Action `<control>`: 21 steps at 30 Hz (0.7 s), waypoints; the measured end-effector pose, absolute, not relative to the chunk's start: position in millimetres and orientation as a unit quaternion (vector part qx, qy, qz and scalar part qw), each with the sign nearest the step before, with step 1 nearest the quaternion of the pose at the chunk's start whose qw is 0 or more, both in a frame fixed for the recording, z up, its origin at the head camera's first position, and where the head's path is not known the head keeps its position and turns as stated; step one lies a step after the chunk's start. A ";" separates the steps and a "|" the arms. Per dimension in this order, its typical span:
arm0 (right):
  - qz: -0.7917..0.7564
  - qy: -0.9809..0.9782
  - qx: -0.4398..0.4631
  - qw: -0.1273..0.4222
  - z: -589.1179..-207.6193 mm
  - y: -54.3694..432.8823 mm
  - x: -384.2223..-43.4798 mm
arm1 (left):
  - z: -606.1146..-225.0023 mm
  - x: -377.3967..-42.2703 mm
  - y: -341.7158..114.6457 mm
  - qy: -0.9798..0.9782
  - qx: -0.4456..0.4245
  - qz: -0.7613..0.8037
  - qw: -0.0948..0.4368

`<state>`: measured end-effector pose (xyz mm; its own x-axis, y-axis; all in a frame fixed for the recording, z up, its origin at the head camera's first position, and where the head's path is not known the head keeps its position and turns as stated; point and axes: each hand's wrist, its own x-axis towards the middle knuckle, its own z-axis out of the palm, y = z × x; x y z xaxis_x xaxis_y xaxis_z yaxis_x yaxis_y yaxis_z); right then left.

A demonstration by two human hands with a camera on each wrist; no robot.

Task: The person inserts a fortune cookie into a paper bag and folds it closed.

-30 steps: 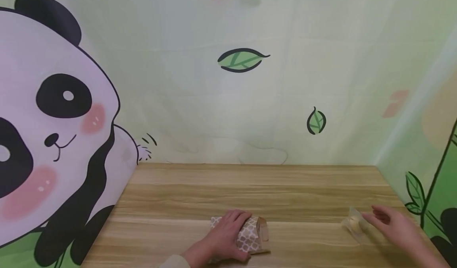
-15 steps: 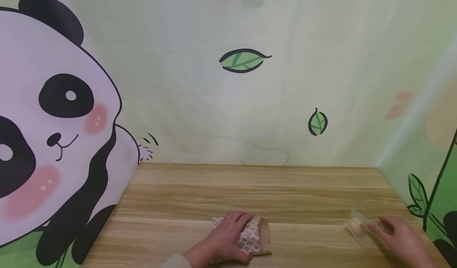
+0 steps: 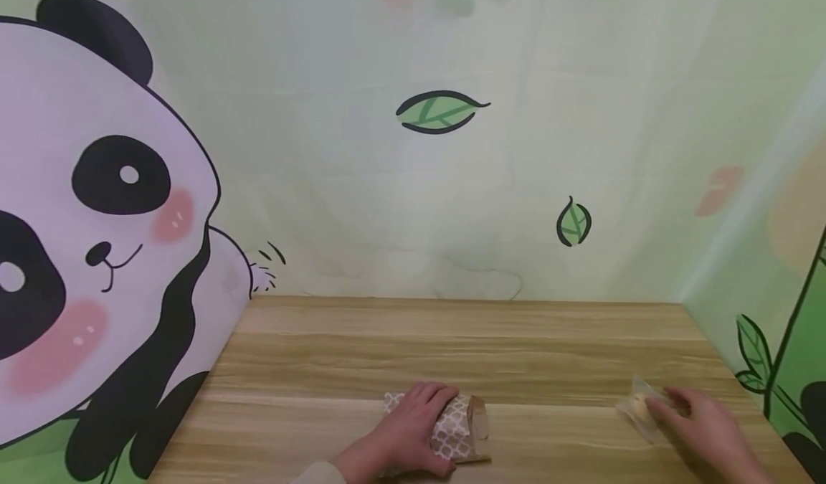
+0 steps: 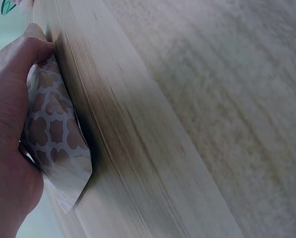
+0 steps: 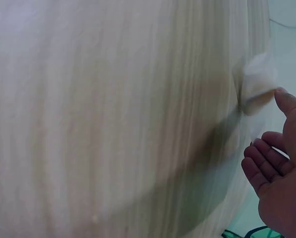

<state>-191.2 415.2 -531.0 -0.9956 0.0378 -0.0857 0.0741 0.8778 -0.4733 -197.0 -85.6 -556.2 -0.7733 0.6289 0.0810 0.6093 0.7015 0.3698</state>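
Note:
My left hand (image 3: 408, 430) lies over a brown paper bag (image 3: 454, 426) with a white lattice print. Its fingers reach across the top while the thumb grips the near side. The bag lies on its side, its brown mouth facing right; in the left wrist view the patterned side of the bag (image 4: 56, 124) shows beside the thumb. To the right, a small clear plastic packet (image 3: 635, 406) with a pale yellow round thing inside sits on the table. My right hand (image 3: 706, 423) is beside it, thumb tip at the packet (image 5: 259, 79), the other fingers loosely bent and apart from it.
The wood-grain table (image 3: 452, 348) runs back to a pale green cloth backdrop (image 3: 335, 147) printed with leaves. A large printed panda (image 3: 135, 254) covers the left side, and printed plants (image 3: 755, 348) appear at the right edge.
My right hand drew slightly right from the packet, then came back left so its thumb now overlaps it. My left hand and the bag have stayed in place.

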 end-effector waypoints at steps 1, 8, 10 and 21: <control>-0.247 0.968 0.025 0.034 -531.1 413.8 -191.8 | -556.4 -196.9 -85.7 0.922 0.337 0.191 0.025; -0.251 0.968 -0.014 -0.018 -529.5 397.2 -198.2 | -556.6 -196.2 -86.8 0.918 0.349 0.185 0.008; -0.248 0.968 -0.019 -0.018 -529.4 392.9 -201.7 | -555.9 -195.6 -87.1 0.917 0.353 0.186 0.004; -0.249 0.967 -0.055 -0.020 -529.5 383.9 -208.4 | -553.5 -195.5 -85.5 0.917 0.355 0.181 0.006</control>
<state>-208.4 383.9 -529.5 -0.9930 -0.0971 0.0667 -0.1172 0.8698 -0.4793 -195.5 -85.5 -553.5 -0.7480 0.6533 0.1169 0.6488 0.6827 0.3362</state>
